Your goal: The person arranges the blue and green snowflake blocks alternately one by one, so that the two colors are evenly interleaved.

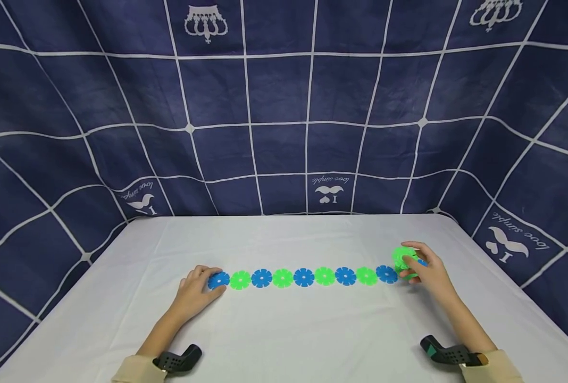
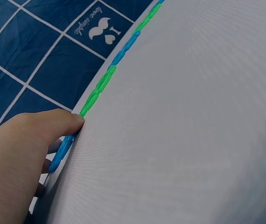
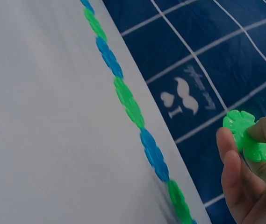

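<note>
- Head view: a chain of flat snowflake discs [image 1: 303, 277], alternating blue and green, lies in a straight line across the white table [image 1: 284, 330], running from 9 o'clock to 3 o'clock.
- Head view: the left hand [image 1: 195, 292] rests at the chain's 9 o'clock end, fingertips touching the end blue disc [image 1: 218, 280]; the fingers look bent over it, resting rather than clenched round it.
- Head view: the right hand [image 1: 425, 271] sits at the 3 o'clock end, pinching a green disc [image 1: 401, 256] held upright just above the chain's last pieces; another green piece and a bit of blue show under the fingers, too hidden to tell apart.
- Head view: a dark blue grid-patterned cloth [image 1: 284, 106] hangs behind and to both sides of the table.
- Left wrist view: the left hand [image 2: 18, 158] presses down on the end blue disc [image 2: 62, 149] with the thumb on top; the chain [image 2: 109, 74] runs off toward 1 o'clock along the table edge.
- Right wrist view: the right hand [image 3: 249, 182] grasps the green disc [image 3: 245, 133] between thumb and fingers at 4 o'clock, lifted clear of the chain [image 3: 128, 102], which runs from 11 o'clock down to 5 o'clock.
</note>
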Tool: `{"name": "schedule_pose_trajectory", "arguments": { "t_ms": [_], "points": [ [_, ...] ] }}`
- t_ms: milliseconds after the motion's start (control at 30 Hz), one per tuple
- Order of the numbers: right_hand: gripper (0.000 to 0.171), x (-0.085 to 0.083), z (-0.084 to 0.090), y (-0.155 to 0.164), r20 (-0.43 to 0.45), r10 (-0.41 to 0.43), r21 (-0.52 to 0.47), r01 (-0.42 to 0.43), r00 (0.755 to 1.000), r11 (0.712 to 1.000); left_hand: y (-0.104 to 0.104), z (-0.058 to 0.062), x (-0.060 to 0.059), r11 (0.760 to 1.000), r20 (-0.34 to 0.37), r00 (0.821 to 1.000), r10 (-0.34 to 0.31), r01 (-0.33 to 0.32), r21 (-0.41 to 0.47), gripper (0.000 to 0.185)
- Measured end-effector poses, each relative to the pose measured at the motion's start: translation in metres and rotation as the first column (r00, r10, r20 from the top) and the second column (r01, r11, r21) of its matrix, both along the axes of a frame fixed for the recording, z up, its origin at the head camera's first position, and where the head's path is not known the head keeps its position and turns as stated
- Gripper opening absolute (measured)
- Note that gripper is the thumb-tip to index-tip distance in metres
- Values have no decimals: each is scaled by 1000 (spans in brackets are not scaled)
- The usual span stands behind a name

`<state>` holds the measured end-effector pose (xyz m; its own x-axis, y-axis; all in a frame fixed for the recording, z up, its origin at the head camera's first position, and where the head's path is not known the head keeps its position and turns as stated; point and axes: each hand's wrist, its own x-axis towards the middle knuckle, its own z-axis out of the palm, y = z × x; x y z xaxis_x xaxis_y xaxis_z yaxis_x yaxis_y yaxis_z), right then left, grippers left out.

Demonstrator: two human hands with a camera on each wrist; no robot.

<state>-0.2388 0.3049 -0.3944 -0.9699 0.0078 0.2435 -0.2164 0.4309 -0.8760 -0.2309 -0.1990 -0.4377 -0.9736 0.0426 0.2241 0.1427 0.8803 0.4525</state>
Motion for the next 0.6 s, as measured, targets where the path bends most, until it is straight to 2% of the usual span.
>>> {"name": "schedule_pose_trajectory", "arguments": {
  "t_ms": [167,367,500,600],
  "points": [
    [39,-4,-3,22,-47,-109,15,109,993,994,0,1,1,1000,-4,1000,-1,1,-6,49],
    [48,-7,-10,46,-20,-230,99,231,973,968,0,1,1,1000,-3,1000,2,-2,-5,49],
    [55,-7,-17,59,-6,-316,84,315,949,945,1,0,1,1000,-10,1000,-1,1,-11,49],
    [56,-7,-23,67,28,-397,49,396,917,917,1,0,0,1000,-15,1000,-3,3,-12,49]
  ]
}}
